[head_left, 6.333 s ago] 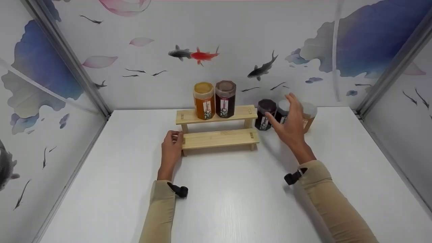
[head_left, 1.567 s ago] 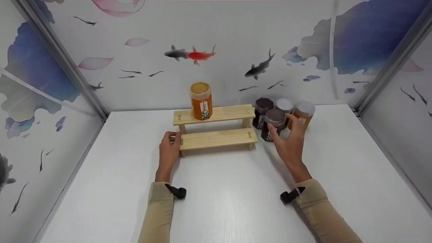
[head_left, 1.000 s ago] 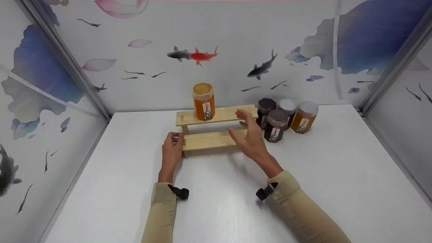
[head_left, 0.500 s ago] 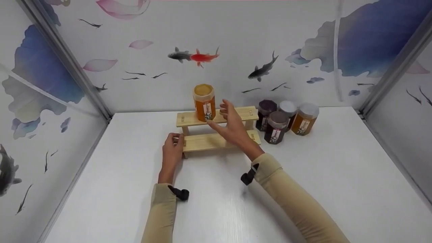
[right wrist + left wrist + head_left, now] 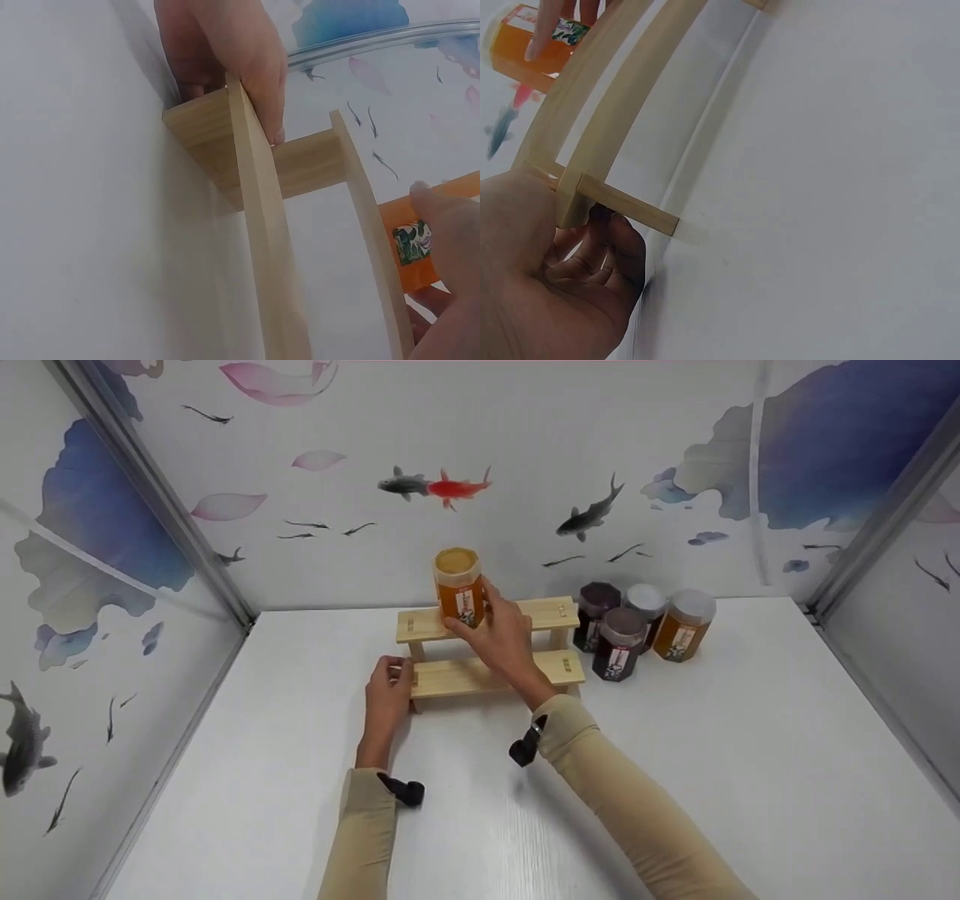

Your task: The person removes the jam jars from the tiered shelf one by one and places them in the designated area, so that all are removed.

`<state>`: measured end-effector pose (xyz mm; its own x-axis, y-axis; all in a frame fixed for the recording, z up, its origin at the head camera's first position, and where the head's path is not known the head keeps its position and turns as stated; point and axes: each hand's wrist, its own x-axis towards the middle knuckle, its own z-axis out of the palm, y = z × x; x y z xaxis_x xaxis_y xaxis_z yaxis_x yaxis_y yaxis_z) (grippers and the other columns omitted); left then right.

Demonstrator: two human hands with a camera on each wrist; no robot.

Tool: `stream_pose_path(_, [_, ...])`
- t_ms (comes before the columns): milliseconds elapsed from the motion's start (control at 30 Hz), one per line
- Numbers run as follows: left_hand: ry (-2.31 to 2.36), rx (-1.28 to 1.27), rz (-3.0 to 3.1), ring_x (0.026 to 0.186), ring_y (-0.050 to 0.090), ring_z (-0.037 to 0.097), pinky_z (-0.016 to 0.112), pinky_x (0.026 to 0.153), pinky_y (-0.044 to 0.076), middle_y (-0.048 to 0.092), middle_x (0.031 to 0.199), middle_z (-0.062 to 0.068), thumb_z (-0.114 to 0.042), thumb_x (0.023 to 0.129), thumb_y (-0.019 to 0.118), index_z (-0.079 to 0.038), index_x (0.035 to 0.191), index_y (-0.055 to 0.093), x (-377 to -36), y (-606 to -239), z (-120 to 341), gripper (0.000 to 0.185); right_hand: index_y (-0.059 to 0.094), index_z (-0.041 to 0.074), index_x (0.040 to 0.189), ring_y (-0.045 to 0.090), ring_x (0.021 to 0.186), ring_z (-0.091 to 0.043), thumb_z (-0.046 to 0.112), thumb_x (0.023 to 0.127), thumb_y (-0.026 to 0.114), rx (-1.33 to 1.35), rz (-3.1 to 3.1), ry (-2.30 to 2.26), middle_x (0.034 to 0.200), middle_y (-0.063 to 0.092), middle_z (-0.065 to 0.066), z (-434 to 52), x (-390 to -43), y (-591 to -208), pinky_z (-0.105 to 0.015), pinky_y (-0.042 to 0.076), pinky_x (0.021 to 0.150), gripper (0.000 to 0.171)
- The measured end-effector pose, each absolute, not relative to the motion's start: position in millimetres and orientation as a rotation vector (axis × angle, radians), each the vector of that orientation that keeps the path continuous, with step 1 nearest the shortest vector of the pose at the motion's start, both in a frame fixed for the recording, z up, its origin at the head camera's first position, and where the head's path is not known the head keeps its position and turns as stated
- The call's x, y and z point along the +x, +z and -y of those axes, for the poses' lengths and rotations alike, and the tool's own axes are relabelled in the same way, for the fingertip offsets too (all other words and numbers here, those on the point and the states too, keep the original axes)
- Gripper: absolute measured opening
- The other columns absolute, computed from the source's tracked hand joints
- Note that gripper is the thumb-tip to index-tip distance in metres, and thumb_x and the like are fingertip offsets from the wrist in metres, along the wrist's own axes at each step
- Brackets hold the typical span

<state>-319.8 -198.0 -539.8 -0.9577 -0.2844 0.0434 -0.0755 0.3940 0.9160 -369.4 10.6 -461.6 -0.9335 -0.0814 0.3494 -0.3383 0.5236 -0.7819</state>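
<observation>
Amber and translucent, the honey-coloured jar (image 5: 458, 587) stands upright at the left part of the top step of the little wooden rack (image 5: 487, 649), close to the painted back wall; the right hand (image 5: 501, 636) has thumb and fingers curled round its lower body, over the printed label, though whether the grip is already firm cannot be told from the head view. In the right wrist view the fingertips lie on the orange wall of the jar just beside the label. The left hand (image 5: 388, 699) pinches the left end of the rack's lower step, fingers tucked under the crossbar in the left wrist view — a brace that should keep the light rack from sliding on the smooth white worktop (image 5: 480, 810). The jar looks full, so it is likely heavy for its size, and its wall seems rigid, faceted plastic or glass: stiff, probably a little slick, and worth not knocking if it is glass. A hold around the middle of the body, across the flats and below the lid, seems safest, since a grip by the lid alone risks a twist. Four more jars (image 5: 645, 622) stand clustered on the worktop just right of the rack — two dark, two with pale lids — well clear of both hands
</observation>
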Motion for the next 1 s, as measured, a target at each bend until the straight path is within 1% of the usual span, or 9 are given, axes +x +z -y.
stream_pose_path(200, [-1.619, 0.32, 2.444, 0.097, 0.064, 0.021, 0.031, 0.074, 0.055, 0.068, 0.115, 0.011, -0.04, 0.113, 0.054, -0.009, 0.131, 0.063, -319.7, -539.5, 194.4, 0.036, 0.037, 0.023, 0.17, 0.061, 0.13, -0.029, 0.05, 0.091, 0.087, 0.294, 2.464, 1.373, 0.149, 0.068, -0.006, -9.6, -369.4, -463.6, -0.053, 0.037, 0.112, 0.098])
stream_pose_path(300, [-1.625, 0.324, 2.45, 0.097, 0.065, 0.021, 0.032, 0.074, 0.056, 0.068, 0.115, 0.011, -0.04, 0.113, 0.055, -0.009, 0.131, 0.062, -318.9, -540.4, 193.6, 0.037, 0.038, 0.022, 0.169, 0.06, 0.131, -0.027, 0.048, 0.091, 0.088, 0.287, 2.454, 1.406, 0.148, 0.068, -0.006, -10.3, -368.4, -464.3, -0.051, 0.037, 0.114, 0.096])
stream_pose_path(433, [-1.619, 0.317, 2.455, 0.099, 0.065, 0.021, 0.03, 0.075, 0.055, 0.068, 0.117, 0.012, -0.039, 0.113, 0.054, -0.009, 0.132, 0.062, -318.4, -541.1, 194.1, 0.037, 0.037, 0.016, 0.168, 0.06, 0.136, -0.026, 0.04, 0.091, 0.09, 0.33, 2.413, 1.47, 0.149, 0.063, -0.009, -13.3, -365.7, -465.5, -0.045, 0.043, 0.121, 0.097])
stream_pose_path(533, [-1.614, 0.312, 2.45, 0.099, 0.065, 0.022, 0.03, 0.074, 0.055, 0.069, 0.117, 0.013, -0.039, 0.113, 0.054, -0.009, 0.131, 0.062, -318.3, -541.1, 195.2, 0.037, 0.04, 0.012, 0.165, 0.059, 0.134, -0.024, 0.038, 0.091, 0.09, 0.376, 2.391, 1.496, 0.146, 0.059, -0.01, -17.1, -361.7, -466.0, -0.043, 0.052, 0.115, 0.093])
stream_pose_path(600, [-1.603, 0.312, 2.447, 0.098, 0.065, 0.022, 0.03, 0.073, 0.055, 0.069, 0.116, 0.013, -0.039, 0.113, 0.055, -0.008, 0.13, 0.063, -318.1, -541.2, 196.0, 0.037, 0.046, 0.011, 0.161, 0.06, 0.131, -0.024, 0.038, 0.09, 0.091, 0.388, 2.383, 1.51, 0.142, 0.058, -0.009, -19.7, -358.2, -465.9, -0.044, 0.054, 0.111, 0.088])
stream_pose_path(667, [-1.582, 0.315, 2.449, 0.098, 0.065, 0.022, 0.03, 0.073, 0.054, 0.069, 0.116, 0.013, -0.039, 0.113, 0.055, -0.008, 0.13, 0.063, -317.8, -541.4, 196.8, 0.037, 0.051, 0.01, 0.155, 0.06, 0.126, -0.024, 0.038, 0.089, 0.092, 0.387, 2.377, 1.535, 0.137, 0.058, -0.009, -22.4, -354.6, -465.6, -0.048, 0.055, 0.107, 0.083])
stream_pose_path(767, [-1.567, 0.322, 2.455, 0.096, 0.065, 0.022, 0.029, 0.071, 0.054, 0.069, 0.115, 0.013, -0.039, 0.113, 0.054, -0.008, 0.13, 0.064, -317.7, -541.1, 197.1, 0.037, 0.054, 0.01, 0.151, 0.06, 0.126, -0.023, 0.037, 0.088, 0.093, 0.376, 2.352, 1.618, 0.138, 0.061, -0.007, -27.2, -349.1, -464.6, -0.049, 0.054, 0.108, 0.079])
stream_pose_path(900, [-1.568, 0.326, 2.457, 0.094, 0.064, 0.022, 0.028, 0.069, 0.054, 0.068, 0.115, 0.013, -0.04, 0.114, 0.054, -0.008, 0.13, 0.063, -317.8, -540.8, 196.7, 0.037, 0.053, 0.012, 0.15, 0.062, 0.129, -0.022, 0.035, 0.088, 0.094, 0.381, 2.309, 1.722, 0.141, 0.065, -0.004, -36.8, -342.2, -466.5, -0.046, 0.051, 0.113, 0.078])
stream_pose_path(1000, [-1.568, 0.323, 2.459, 0.096, 0.064, 0.022, 0.028, 0.07, 0.053, 0.068, 0.116, 0.013, -0.04, 0.114, 0.053, -0.007, 0.13, 0.063, -317.1, -539.3, 196.4, 0.038, 0.054, 0.014, 0.15, 0.063, 0.129, -0.022, 0.032, 0.087, 0.095, 0.395, 2.264, 1.74, 0.141, 0.066, -0.003, -47.4, -338.2, -471.5, -0.046, 0.049, 0.116, 0.077])
